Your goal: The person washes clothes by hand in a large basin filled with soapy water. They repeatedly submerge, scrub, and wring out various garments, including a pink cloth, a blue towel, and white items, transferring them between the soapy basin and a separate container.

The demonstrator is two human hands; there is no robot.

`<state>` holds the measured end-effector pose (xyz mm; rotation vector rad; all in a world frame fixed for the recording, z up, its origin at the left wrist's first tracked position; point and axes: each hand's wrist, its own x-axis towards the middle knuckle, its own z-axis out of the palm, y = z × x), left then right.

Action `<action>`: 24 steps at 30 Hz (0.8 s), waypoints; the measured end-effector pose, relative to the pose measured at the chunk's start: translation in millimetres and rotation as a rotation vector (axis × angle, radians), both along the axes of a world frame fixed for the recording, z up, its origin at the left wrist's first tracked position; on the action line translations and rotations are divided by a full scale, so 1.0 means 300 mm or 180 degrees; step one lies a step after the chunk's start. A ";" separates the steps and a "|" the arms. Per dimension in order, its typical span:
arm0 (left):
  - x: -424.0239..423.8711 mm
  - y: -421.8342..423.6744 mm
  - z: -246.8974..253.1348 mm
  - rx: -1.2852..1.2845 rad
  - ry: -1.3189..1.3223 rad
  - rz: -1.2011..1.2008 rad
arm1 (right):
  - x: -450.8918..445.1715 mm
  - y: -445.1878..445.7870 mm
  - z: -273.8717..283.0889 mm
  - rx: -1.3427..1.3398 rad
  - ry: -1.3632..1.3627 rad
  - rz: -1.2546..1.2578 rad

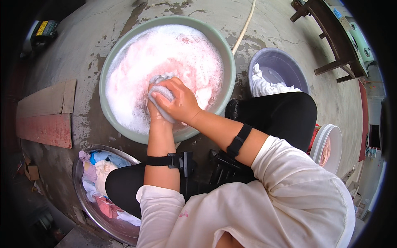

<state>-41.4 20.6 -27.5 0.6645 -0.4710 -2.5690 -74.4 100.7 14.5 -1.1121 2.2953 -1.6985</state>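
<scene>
A wet, light grey cloth is bunched between my two hands over a large pale green basin. My right hand grips it from above, thumb across a fold. Beneath and to the left, my left hand presses against the same cloth; its fingers are mostly hidden behind the cloth and the right hand. White suds cover most of the water in the basin, and pinkish fabric or water shows through around the hands.
Right of the basin stands a purple-grey tub with white cloth. A metal basin of mixed clothes sits at lower left. A white bucket is by my right knee. A hose crosses the concrete floor; boards lie left.
</scene>
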 end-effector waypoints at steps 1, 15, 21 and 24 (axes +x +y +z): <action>-0.009 0.006 0.035 -0.0034 -0.0270 -0.0016 | -0.015 0.000 -0.013 0.0096 -0.0035 -0.0056; -0.011 0.090 0.060 -0.2521 -0.2521 -0.0828 | -0.300 0.056 -0.142 0.1762 -0.0932 -0.0316; 0.062 -0.051 0.181 -0.3660 -0.3351 -0.0222 | -0.423 0.134 0.017 0.0403 -0.1864 -0.0599; 0.105 -0.110 0.174 -0.4047 -0.3370 -0.0430 | -0.398 0.161 0.007 0.1081 -0.0979 -0.0727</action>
